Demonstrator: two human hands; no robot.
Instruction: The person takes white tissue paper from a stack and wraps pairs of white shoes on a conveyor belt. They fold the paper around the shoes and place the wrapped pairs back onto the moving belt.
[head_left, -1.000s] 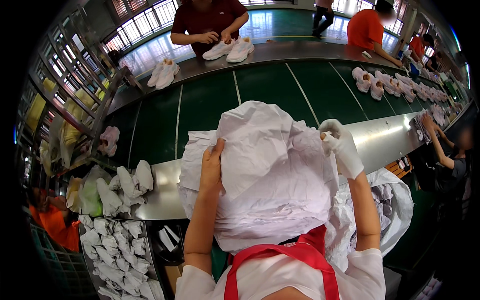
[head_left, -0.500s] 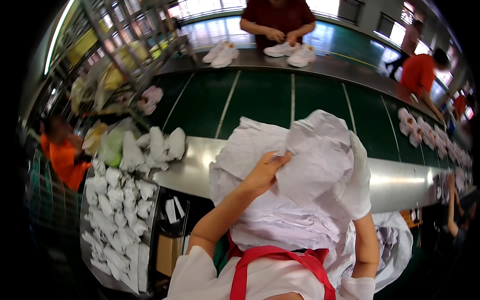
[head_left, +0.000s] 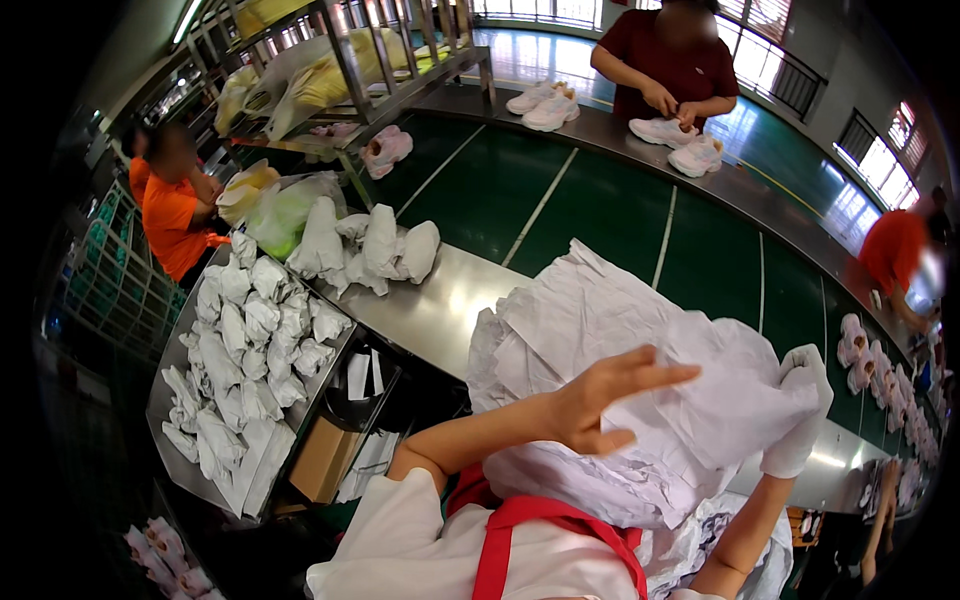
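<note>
White bundles (head_left: pixel 235 350) lie piled, a pale green bag (head_left: pixel 290 215) just beyond them. On the counter (head_left: pixel 455 300) stand more bundles. Next, the paper stack (head_left: pixel 530 340) sits before the person's chest. The left hand (head_left: pixel 590 405) is over it, fingers spread; contact is unclear. The gloved right hand (head_left: pixel 800 410) pinches the edge of a loose sheet (head_left: pixel 720 385). Far right, pale shoes (head_left: pixel 880 375) stand in rows.

1. Long green table (head_left: pixel 600 220): rows of pinkish shoes (head_left: pixel 885 375) on the right, a pink shoe (head_left: pixel 387 150) on the left.
2. Far silver ledge (head_left: pixel 602 125): two pairs of white shoes (head_left: pixel 550 110).
3. Near silver ledge (head_left: pixel 465 295): lumpy white bundles (head_left: pixel 380 245), and a big paper pile (head_left: pixel 520 340) over it.
4. Silver tray (head_left: pixel 318 388): lots of crumpled white lumps (head_left: pixel 235 350).
</note>
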